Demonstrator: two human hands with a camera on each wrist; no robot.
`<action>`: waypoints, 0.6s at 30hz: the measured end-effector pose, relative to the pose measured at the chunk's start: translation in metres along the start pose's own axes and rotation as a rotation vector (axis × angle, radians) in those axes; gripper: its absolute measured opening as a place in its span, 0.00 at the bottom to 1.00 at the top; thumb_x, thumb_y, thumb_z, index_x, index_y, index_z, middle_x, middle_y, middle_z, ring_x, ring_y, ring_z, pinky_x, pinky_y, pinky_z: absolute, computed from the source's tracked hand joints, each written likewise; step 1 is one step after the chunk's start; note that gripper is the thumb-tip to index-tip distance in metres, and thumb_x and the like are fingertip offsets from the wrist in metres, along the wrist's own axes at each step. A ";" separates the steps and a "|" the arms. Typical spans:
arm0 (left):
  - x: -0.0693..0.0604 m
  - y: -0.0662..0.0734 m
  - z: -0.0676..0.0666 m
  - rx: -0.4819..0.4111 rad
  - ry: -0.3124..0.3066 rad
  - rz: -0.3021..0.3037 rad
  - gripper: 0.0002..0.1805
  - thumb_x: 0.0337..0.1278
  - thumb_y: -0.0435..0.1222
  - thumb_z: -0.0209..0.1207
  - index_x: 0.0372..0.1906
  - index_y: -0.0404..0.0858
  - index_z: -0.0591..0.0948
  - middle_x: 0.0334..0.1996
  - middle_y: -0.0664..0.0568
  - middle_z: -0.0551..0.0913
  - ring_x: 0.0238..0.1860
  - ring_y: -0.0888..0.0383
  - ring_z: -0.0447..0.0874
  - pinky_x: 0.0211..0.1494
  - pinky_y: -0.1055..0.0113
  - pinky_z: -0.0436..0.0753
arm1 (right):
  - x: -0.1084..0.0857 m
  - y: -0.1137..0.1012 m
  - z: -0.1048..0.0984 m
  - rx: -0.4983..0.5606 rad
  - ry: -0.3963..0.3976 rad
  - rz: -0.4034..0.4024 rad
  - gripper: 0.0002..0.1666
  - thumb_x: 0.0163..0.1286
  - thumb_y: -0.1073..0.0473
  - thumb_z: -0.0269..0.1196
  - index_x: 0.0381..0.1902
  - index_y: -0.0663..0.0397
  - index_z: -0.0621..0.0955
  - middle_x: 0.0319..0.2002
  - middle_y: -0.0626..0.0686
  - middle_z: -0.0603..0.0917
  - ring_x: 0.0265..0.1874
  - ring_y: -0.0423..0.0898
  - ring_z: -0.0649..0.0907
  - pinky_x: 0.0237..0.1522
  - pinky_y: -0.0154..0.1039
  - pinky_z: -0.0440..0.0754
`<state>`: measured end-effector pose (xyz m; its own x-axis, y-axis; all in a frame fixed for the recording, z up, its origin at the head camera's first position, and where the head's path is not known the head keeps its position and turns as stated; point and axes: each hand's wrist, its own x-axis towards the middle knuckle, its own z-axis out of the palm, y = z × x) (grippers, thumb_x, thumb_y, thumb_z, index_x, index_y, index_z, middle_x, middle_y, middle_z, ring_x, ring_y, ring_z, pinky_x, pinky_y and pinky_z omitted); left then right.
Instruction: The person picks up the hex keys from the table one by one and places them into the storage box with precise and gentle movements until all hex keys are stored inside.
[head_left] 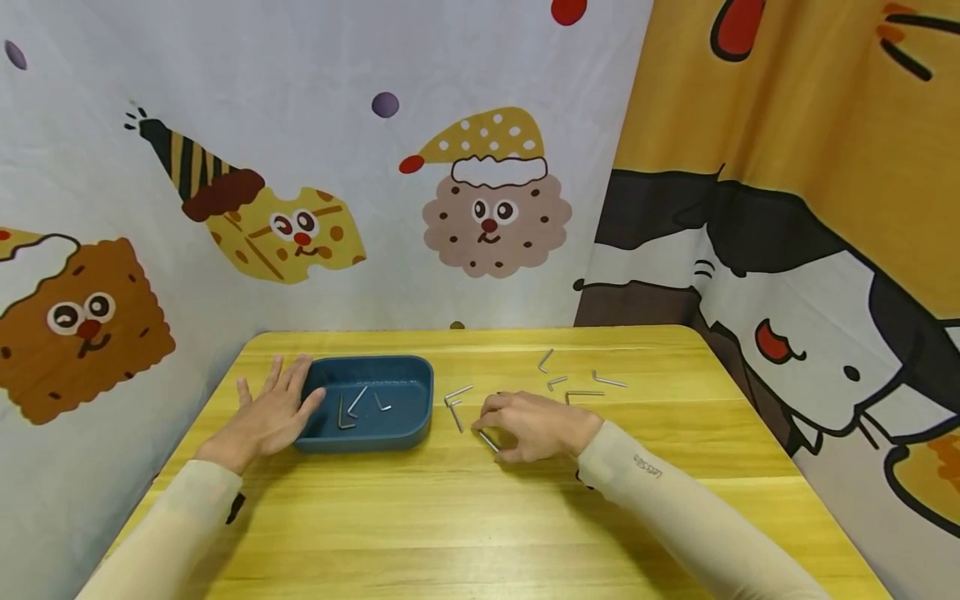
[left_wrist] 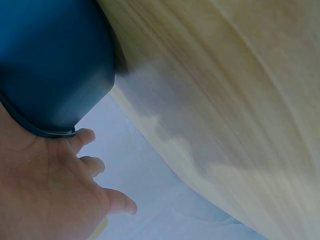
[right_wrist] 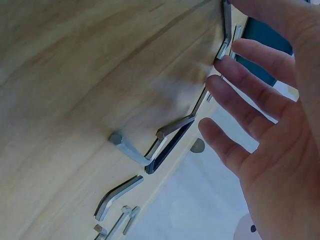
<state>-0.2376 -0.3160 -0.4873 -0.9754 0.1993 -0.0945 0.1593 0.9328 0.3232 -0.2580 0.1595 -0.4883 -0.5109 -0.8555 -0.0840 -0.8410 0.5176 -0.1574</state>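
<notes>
Silver-grey metal L-shaped key: judged light, rigid

Located right of the blue rectangular tray, pinched between thumb and fingers of the right hand. Left hand spread against tray's left end. Surface probably slippery; long arm's middle offers best hold.

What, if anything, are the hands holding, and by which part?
The right hand is at a hex key; whether gripped cannot be told. The left hand rests against the tray at its left end.
</notes>
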 end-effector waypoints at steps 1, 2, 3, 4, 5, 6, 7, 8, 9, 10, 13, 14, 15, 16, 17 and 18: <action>0.000 0.000 0.000 -0.001 0.000 0.000 0.51 0.97 0.67 0.35 0.99 0.38 0.38 0.98 0.31 0.40 0.97 0.25 0.25 0.81 0.08 0.18 | 0.000 0.000 0.000 -0.005 -0.001 -0.001 0.34 0.79 0.45 0.80 0.77 0.44 0.87 0.68 0.47 0.88 0.66 0.44 0.89 0.73 0.43 0.89; 0.000 0.000 0.000 -0.002 0.000 0.000 0.51 0.97 0.66 0.35 0.99 0.38 0.38 0.98 0.30 0.40 0.97 0.25 0.25 0.81 0.08 0.18 | 0.000 0.000 0.000 -0.011 -0.002 -0.004 0.34 0.79 0.45 0.80 0.77 0.45 0.87 0.69 0.47 0.88 0.67 0.44 0.89 0.74 0.43 0.89; 0.001 0.000 0.000 -0.001 0.000 0.000 0.51 0.97 0.66 0.35 0.99 0.38 0.38 0.98 0.30 0.40 0.97 0.25 0.25 0.81 0.08 0.18 | -0.001 0.000 0.001 -0.015 -0.004 -0.006 0.34 0.79 0.45 0.80 0.77 0.45 0.87 0.69 0.47 0.88 0.68 0.44 0.88 0.75 0.43 0.89; 0.001 0.000 0.000 -0.003 -0.001 0.000 0.50 0.97 0.65 0.36 0.99 0.37 0.38 0.98 0.30 0.40 0.97 0.25 0.25 0.81 0.08 0.18 | -0.001 0.001 0.001 -0.019 -0.005 -0.009 0.34 0.79 0.45 0.80 0.77 0.45 0.87 0.70 0.46 0.88 0.69 0.44 0.88 0.76 0.43 0.88; 0.001 0.001 0.000 -0.002 -0.002 0.001 0.50 0.97 0.65 0.36 0.99 0.38 0.38 0.98 0.30 0.40 0.97 0.25 0.25 0.81 0.08 0.18 | -0.001 0.001 0.001 -0.020 -0.007 -0.012 0.34 0.79 0.45 0.80 0.78 0.45 0.87 0.71 0.46 0.88 0.70 0.44 0.88 0.77 0.43 0.87; 0.001 0.001 0.000 -0.002 -0.002 0.001 0.50 0.97 0.65 0.36 0.99 0.37 0.38 0.98 0.30 0.40 0.97 0.25 0.25 0.81 0.08 0.18 | -0.001 0.001 0.001 -0.022 -0.010 -0.014 0.34 0.79 0.45 0.80 0.78 0.46 0.87 0.71 0.46 0.88 0.71 0.44 0.88 0.78 0.42 0.87; 0.002 0.001 0.000 0.000 -0.002 0.002 0.51 0.97 0.66 0.36 0.98 0.37 0.38 0.98 0.30 0.40 0.97 0.25 0.25 0.81 0.08 0.18 | -0.002 0.001 0.001 -0.023 -0.011 -0.016 0.34 0.79 0.45 0.80 0.78 0.46 0.87 0.72 0.46 0.88 0.72 0.44 0.88 0.78 0.43 0.87; 0.002 0.001 0.000 0.000 -0.002 0.003 0.51 0.97 0.66 0.35 0.98 0.37 0.38 0.97 0.30 0.40 0.97 0.25 0.25 0.81 0.08 0.18 | -0.002 0.001 0.001 -0.024 -0.011 -0.019 0.34 0.79 0.46 0.80 0.78 0.47 0.87 0.72 0.46 0.88 0.72 0.44 0.88 0.78 0.42 0.87; 0.002 0.001 -0.001 -0.001 -0.002 0.004 0.51 0.97 0.66 0.35 0.98 0.37 0.38 0.97 0.30 0.40 0.97 0.25 0.25 0.81 0.08 0.17 | -0.003 0.001 0.000 -0.027 -0.009 -0.022 0.34 0.79 0.47 0.80 0.78 0.47 0.87 0.72 0.47 0.88 0.71 0.44 0.88 0.78 0.43 0.87; 0.002 0.001 -0.001 -0.002 -0.001 0.004 0.51 0.97 0.66 0.35 0.98 0.37 0.38 0.97 0.30 0.40 0.97 0.25 0.25 0.81 0.08 0.17 | -0.003 0.001 0.000 -0.030 -0.007 -0.025 0.34 0.79 0.47 0.80 0.78 0.47 0.87 0.72 0.47 0.88 0.71 0.44 0.89 0.78 0.42 0.87; 0.001 0.001 -0.001 -0.004 0.004 0.005 0.52 0.96 0.67 0.35 0.98 0.36 0.38 0.97 0.30 0.41 0.96 0.24 0.25 0.81 0.08 0.17 | -0.003 0.001 -0.002 -0.038 0.002 -0.026 0.33 0.79 0.48 0.80 0.76 0.47 0.88 0.69 0.47 0.89 0.68 0.44 0.90 0.76 0.42 0.89; 0.001 0.001 -0.001 -0.005 0.004 0.004 0.52 0.96 0.67 0.35 0.98 0.36 0.38 0.97 0.30 0.41 0.97 0.24 0.26 0.81 0.08 0.17 | -0.004 0.001 -0.002 -0.042 0.004 -0.025 0.32 0.79 0.48 0.80 0.76 0.47 0.88 0.69 0.47 0.89 0.67 0.44 0.90 0.75 0.42 0.89; 0.001 0.001 -0.001 -0.006 0.005 0.004 0.52 0.96 0.67 0.35 0.98 0.36 0.38 0.97 0.30 0.41 0.97 0.24 0.26 0.81 0.08 0.17 | -0.004 0.001 -0.002 -0.043 0.004 -0.023 0.32 0.79 0.48 0.80 0.76 0.47 0.88 0.68 0.47 0.89 0.67 0.44 0.90 0.75 0.41 0.89; 0.001 0.001 -0.001 -0.004 0.005 0.004 0.52 0.96 0.67 0.35 0.98 0.36 0.38 0.97 0.30 0.41 0.97 0.24 0.26 0.81 0.08 0.18 | -0.004 0.001 -0.002 -0.044 0.003 -0.020 0.32 0.80 0.47 0.80 0.76 0.47 0.88 0.68 0.47 0.89 0.66 0.43 0.90 0.74 0.41 0.89; 0.001 0.001 -0.001 -0.003 0.003 0.002 0.52 0.96 0.67 0.35 0.98 0.36 0.38 0.97 0.30 0.41 0.97 0.24 0.26 0.81 0.08 0.18 | -0.004 0.000 -0.002 -0.045 0.003 -0.018 0.32 0.80 0.46 0.80 0.76 0.47 0.88 0.68 0.47 0.89 0.66 0.43 0.90 0.74 0.41 0.89; 0.001 0.000 -0.001 -0.002 0.002 0.001 0.52 0.96 0.67 0.35 0.98 0.36 0.38 0.97 0.30 0.41 0.97 0.24 0.27 0.81 0.08 0.18 | -0.003 0.000 -0.001 -0.045 0.000 -0.014 0.32 0.80 0.46 0.79 0.77 0.46 0.88 0.68 0.47 0.89 0.65 0.43 0.90 0.74 0.41 0.90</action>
<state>-0.2385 -0.3156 -0.4865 -0.9755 0.1997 -0.0923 0.1601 0.9320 0.3251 -0.2566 0.1625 -0.4867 -0.4988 -0.8629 -0.0816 -0.8554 0.5053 -0.1138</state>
